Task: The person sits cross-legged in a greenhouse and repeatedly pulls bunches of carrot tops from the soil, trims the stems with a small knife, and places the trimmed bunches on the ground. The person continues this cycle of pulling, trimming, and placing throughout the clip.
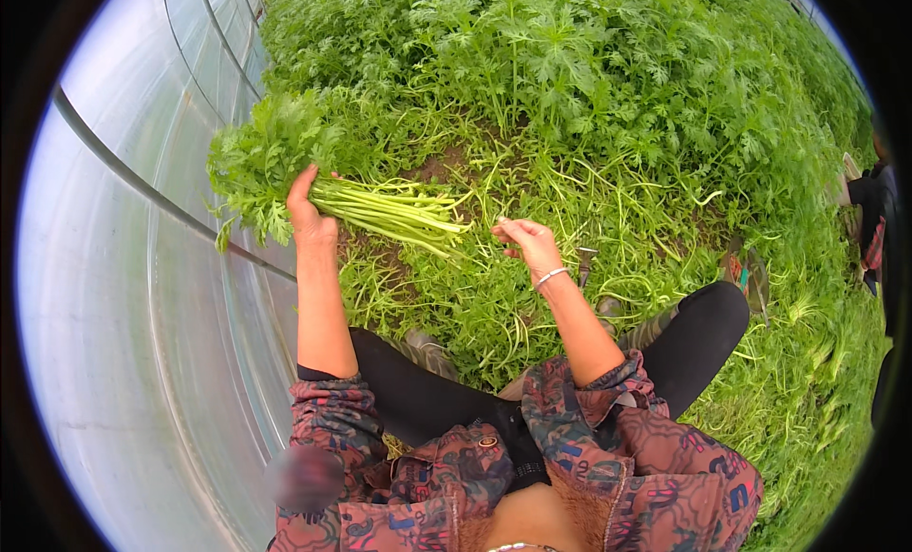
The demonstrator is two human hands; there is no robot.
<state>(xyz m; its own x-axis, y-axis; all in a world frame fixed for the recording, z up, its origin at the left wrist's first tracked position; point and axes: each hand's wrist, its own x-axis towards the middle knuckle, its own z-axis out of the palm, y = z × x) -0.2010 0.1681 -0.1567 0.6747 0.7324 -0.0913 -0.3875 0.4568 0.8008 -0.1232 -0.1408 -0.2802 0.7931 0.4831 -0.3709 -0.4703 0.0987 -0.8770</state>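
Note:
My left hand (pixel 311 213) is wrapped around a bunch of leafy greens (pixel 392 210) that look like garland chrysanthemum. Its feathery leaves spread to the left of the hand, and the pale green stems point right, their ends roughly level. Just past those stem ends is my right hand (pixel 529 244), apart from the bunch, with thumb and fingers drawn together. A small pale spot shows at the fingertips; whether it is a bit of stem or a fingertip is unclear. A small hand tool (pixel 585 265) with a metal part lies on the ground beside the right wrist, partly among stems.
Dense standing greens (pixel 556 53) grow ahead. Loose stems and leaves (pixel 491 324) cover the soil around my boots (pixel 431 349). Clear plastic sheeting (pixel 142 288) on a curved hoop (pixel 167 204) closes the left side. Cut greens (pixel 812 306) lie at right, near another person (pixel 873 217).

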